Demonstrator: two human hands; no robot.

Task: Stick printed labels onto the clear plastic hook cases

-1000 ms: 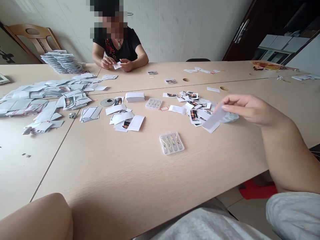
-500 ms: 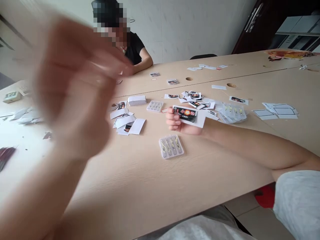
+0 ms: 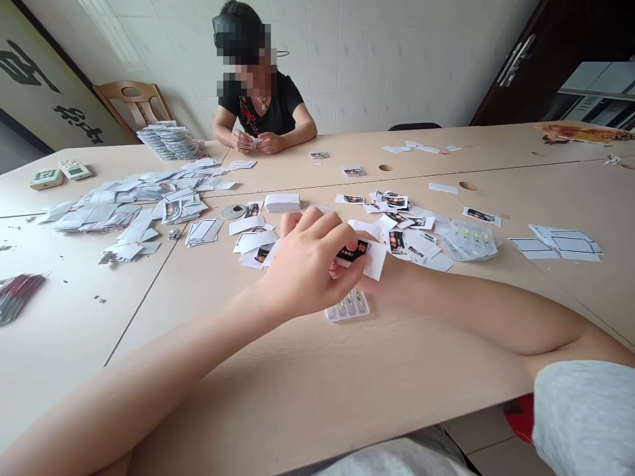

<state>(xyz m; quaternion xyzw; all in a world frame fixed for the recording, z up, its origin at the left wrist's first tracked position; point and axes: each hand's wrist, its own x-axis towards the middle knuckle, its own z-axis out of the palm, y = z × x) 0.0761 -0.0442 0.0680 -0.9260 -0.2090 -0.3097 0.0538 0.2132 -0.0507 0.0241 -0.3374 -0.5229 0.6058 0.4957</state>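
Observation:
A black printed sticker on white backing paper is held above the table in front of me. My right hand grips it from beneath; most of its fingers are hidden behind my left hand. Reaching across from the left, my left hand has its thumb and index finger curled together on the black print. Just below both hands lies a clear plastic case with fishing-hook-like pieces and yellow thread in its slots, its far part covered by my left hand.
Loose stickers lie right of my hands. Beyond them is a bagged clear case. White packets spread across the left, near a stacked pile. Opposite sits a person in black, both hands on something small. Dark red-tipped sticks lie far left.
My left hand has come down from its raised, blurred position at upper left to the sticker. My right hand still holds the sticker in about the same place. The view has shifted slightly.

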